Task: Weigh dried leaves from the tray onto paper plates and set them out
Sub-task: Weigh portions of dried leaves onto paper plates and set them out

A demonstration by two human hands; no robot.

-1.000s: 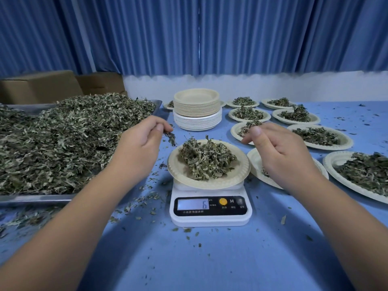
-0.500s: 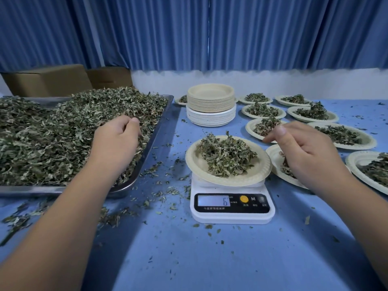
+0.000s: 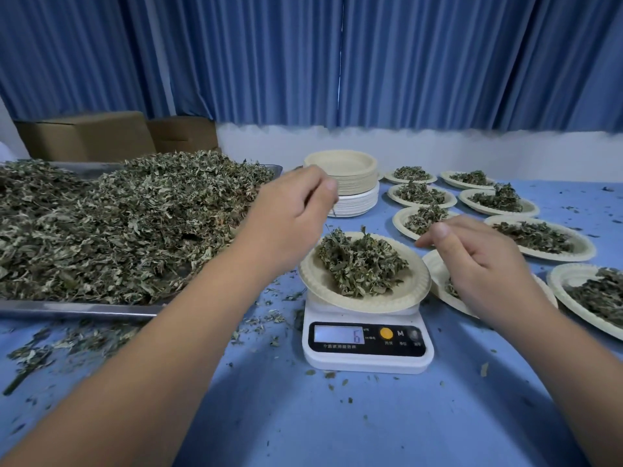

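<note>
A metal tray (image 3: 84, 310) lies at the table's left, heaped with grey-green dried leaves (image 3: 118, 230). A cream paper plate (image 3: 404, 294) sits on a white scale (image 3: 367, 358) that reads 6 and holds a mound of leaves (image 3: 362, 264). Behind it stands a stack (image 3: 354, 183) of empty plates. To the right, filled plates (image 3: 583, 246) lie flat in rows, close together.

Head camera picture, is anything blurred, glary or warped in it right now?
Head view: the left hand is motion-blurred; the scale display is sharp, reads 6, no glare; the curtains bow from wide-angle distortion; light is even, with soft shadows under the arms on the table.
</note>
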